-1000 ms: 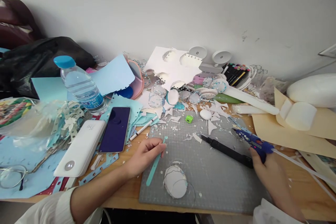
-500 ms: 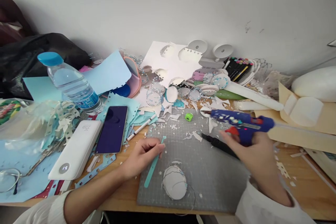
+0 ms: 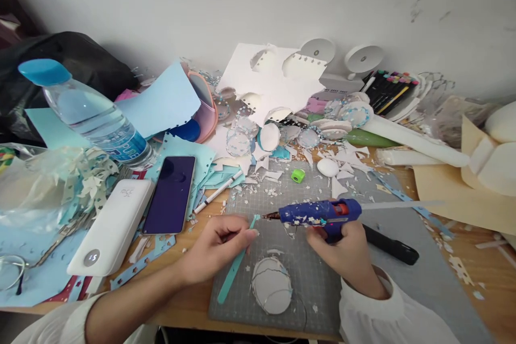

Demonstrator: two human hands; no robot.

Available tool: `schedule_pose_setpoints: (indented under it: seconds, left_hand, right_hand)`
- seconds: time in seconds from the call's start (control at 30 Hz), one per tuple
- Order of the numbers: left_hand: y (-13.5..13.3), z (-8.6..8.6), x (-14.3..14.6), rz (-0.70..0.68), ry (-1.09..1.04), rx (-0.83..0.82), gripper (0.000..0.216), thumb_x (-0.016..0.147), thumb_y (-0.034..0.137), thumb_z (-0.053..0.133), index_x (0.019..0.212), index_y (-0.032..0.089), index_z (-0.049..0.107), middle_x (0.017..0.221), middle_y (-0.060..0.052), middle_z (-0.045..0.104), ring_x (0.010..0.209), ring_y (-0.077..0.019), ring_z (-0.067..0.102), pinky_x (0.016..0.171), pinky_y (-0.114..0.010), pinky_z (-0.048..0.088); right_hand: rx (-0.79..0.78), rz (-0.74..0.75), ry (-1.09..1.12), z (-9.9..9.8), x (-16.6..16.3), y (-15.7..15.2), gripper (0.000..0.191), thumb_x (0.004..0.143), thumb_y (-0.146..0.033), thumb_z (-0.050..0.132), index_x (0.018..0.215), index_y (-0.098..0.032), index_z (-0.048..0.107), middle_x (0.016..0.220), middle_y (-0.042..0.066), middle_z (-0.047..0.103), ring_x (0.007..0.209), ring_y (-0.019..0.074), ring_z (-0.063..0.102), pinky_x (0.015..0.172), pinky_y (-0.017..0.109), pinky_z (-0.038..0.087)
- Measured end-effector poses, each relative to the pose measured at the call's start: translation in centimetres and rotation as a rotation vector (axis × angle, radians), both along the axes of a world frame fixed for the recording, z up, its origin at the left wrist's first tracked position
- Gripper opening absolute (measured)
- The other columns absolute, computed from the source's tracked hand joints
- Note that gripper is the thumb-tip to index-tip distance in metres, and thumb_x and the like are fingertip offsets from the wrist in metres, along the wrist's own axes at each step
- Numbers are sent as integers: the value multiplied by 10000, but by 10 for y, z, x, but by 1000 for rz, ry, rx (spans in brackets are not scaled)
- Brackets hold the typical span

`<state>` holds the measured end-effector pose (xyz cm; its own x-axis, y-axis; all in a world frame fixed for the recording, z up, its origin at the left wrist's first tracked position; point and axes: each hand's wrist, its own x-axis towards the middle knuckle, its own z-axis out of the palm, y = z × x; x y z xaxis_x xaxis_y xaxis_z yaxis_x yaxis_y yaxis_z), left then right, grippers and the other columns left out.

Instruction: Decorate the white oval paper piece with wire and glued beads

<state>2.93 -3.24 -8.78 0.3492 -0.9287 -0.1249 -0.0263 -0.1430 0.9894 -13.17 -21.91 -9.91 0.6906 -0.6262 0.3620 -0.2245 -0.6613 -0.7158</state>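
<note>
Pinched between the fingers of my left hand [image 3: 226, 242] are teal tweezers [image 3: 231, 278], with a small pale-blue bit at their tip. My right hand [image 3: 342, 250] grips a blue hot glue gun [image 3: 318, 213] by its handle, and a clear glue stick [image 3: 397, 205] sticks out of its back. The gun's nozzle points left, close beside the tweezer tip; whether they touch I cannot tell. In front of my hands a white paper disc [image 3: 271, 289] wound with thin wire lies on the grey cutting mat [image 3: 322, 301]. A black-handled cutter [image 3: 391, 244] lies partly behind my right hand.
White paper scraps and a green sharpener [image 3: 298, 176] cover the mat's far side. Wire-wound discs [image 3: 237, 142] are heaped behind. To the left are a phone [image 3: 170, 193], a white power bank [image 3: 110, 228] and a water bottle [image 3: 94, 118]; markers [image 3: 389, 91] stand at the back right.
My right hand has brought the glue gun left and toward me, from over the scraps to beside the tweezer tip. My left hand stays nearly in place. The view has shifted slightly.
</note>
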Motion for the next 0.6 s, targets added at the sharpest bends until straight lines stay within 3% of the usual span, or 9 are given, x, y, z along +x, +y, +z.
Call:
schedule_pose_setpoints:
  seconds: [0.6]
  left_hand:
    - [0,-1,0,-16,-4,19,452,924,448,512,573,163,521,590,21,405,573,-114,359,549,-259,268]
  right_hand:
    - [-65,24,11,4,0,0,221,642,-198,573,482,-221,423,377,-62,430,340,90,405,374,210,365]
